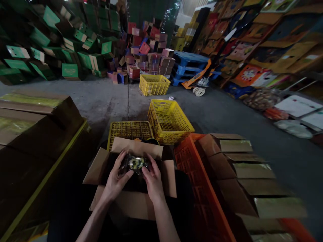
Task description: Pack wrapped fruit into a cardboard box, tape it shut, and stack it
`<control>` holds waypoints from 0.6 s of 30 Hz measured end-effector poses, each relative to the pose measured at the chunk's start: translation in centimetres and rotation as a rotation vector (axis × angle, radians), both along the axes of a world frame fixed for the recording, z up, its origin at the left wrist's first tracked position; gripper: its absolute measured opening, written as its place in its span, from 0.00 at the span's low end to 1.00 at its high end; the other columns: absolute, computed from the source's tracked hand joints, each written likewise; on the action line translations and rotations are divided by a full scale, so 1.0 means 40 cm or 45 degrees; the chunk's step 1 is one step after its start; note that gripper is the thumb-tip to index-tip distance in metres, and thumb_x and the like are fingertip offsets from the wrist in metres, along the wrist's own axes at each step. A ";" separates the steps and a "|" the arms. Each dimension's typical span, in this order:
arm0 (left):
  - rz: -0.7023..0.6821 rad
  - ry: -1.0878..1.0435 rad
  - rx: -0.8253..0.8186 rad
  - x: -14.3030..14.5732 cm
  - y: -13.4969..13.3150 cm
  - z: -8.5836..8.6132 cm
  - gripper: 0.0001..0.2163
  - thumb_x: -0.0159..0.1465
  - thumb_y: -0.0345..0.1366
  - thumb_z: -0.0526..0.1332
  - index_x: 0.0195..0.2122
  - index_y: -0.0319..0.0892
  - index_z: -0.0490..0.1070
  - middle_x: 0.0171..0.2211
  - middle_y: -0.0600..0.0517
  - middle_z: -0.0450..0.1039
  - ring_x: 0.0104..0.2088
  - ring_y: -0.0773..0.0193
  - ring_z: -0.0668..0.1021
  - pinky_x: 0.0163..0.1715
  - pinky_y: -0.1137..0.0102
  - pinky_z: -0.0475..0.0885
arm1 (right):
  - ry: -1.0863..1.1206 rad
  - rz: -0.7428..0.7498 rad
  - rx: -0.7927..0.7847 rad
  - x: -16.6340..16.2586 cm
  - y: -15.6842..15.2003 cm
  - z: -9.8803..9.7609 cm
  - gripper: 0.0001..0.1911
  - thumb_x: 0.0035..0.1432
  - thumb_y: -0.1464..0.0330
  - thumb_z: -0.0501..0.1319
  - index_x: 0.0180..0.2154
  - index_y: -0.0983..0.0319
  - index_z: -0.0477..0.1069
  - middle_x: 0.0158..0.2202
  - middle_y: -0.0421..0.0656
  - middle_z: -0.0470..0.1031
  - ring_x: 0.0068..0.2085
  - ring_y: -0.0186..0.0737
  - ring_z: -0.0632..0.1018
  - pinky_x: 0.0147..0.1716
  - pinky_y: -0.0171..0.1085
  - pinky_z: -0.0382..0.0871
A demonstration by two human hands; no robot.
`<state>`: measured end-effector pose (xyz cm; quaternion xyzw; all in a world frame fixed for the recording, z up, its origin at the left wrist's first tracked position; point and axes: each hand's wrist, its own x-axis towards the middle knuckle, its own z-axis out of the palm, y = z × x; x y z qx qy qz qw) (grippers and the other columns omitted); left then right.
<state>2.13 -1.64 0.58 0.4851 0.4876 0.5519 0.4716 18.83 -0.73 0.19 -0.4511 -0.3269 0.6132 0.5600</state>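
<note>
Between both hands is a small dark package in shiny clear plastic (136,162), with a pale yellow-green pattern on top. My left hand (118,174) grips its left end, thumb on the near side. On the right end, my right hand (152,174) holds it the same way, fingers curled round the far edge. The package is over the open cardboard box (136,205), whose flaps are folded outward. The inside of the box is dark, so its contents cannot be made out.
A yellow crate (165,134) and an upturned-looking yellow crate (130,127) stand just beyond the box. At right, an orange crate (202,188) holds several cardboard boxes. Taped cartons (37,134) rise at left. Farther off are a pallet jack (196,82) and blue pallets (189,60).
</note>
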 end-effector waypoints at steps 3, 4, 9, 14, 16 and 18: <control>-0.060 -0.123 -0.120 0.001 -0.001 -0.003 0.39 0.64 0.46 0.67 0.72 0.48 0.51 0.66 0.41 0.65 0.65 0.47 0.69 0.60 0.57 0.70 | -0.073 -0.020 0.076 0.003 -0.004 -0.005 0.35 0.53 0.63 0.72 0.61 0.52 0.68 0.56 0.45 0.77 0.56 0.50 0.76 0.54 0.47 0.72; -0.049 -0.131 -0.138 0.000 -0.001 -0.004 0.39 0.64 0.46 0.67 0.72 0.47 0.51 0.64 0.41 0.68 0.63 0.48 0.71 0.59 0.57 0.71 | -0.087 -0.015 0.093 0.005 -0.006 -0.004 0.34 0.53 0.63 0.72 0.61 0.52 0.69 0.55 0.45 0.77 0.56 0.50 0.77 0.55 0.47 0.71; 0.003 -0.096 -0.138 -0.006 -0.003 -0.006 0.38 0.64 0.45 0.67 0.72 0.47 0.52 0.61 0.42 0.70 0.61 0.48 0.73 0.58 0.56 0.71 | -0.048 0.097 0.163 0.006 -0.011 0.011 0.36 0.54 0.63 0.71 0.64 0.49 0.65 0.60 0.44 0.73 0.61 0.49 0.73 0.59 0.48 0.67; -0.050 -0.089 -0.155 -0.002 0.002 0.012 0.38 0.63 0.47 0.66 0.71 0.45 0.53 0.59 0.41 0.72 0.60 0.49 0.75 0.58 0.56 0.71 | -0.294 0.135 0.186 0.030 -0.007 0.039 0.23 0.54 0.60 0.71 0.51 0.54 0.73 0.49 0.43 0.77 0.49 0.47 0.77 0.49 0.43 0.73; -0.016 -0.091 -0.139 0.001 0.006 0.015 0.36 0.65 0.48 0.65 0.70 0.45 0.54 0.61 0.41 0.71 0.61 0.51 0.74 0.60 0.57 0.70 | -0.528 0.061 0.246 0.053 -0.007 0.055 0.16 0.55 0.60 0.70 0.46 0.55 0.74 0.44 0.43 0.77 0.44 0.46 0.77 0.43 0.42 0.73; 0.099 -0.073 -0.108 0.003 0.009 0.011 0.31 0.67 0.49 0.62 0.68 0.46 0.59 0.61 0.41 0.71 0.62 0.52 0.73 0.62 0.57 0.66 | -0.864 0.016 0.394 0.076 -0.011 0.068 0.10 0.60 0.62 0.67 0.44 0.54 0.75 0.44 0.44 0.75 0.45 0.47 0.76 0.47 0.45 0.71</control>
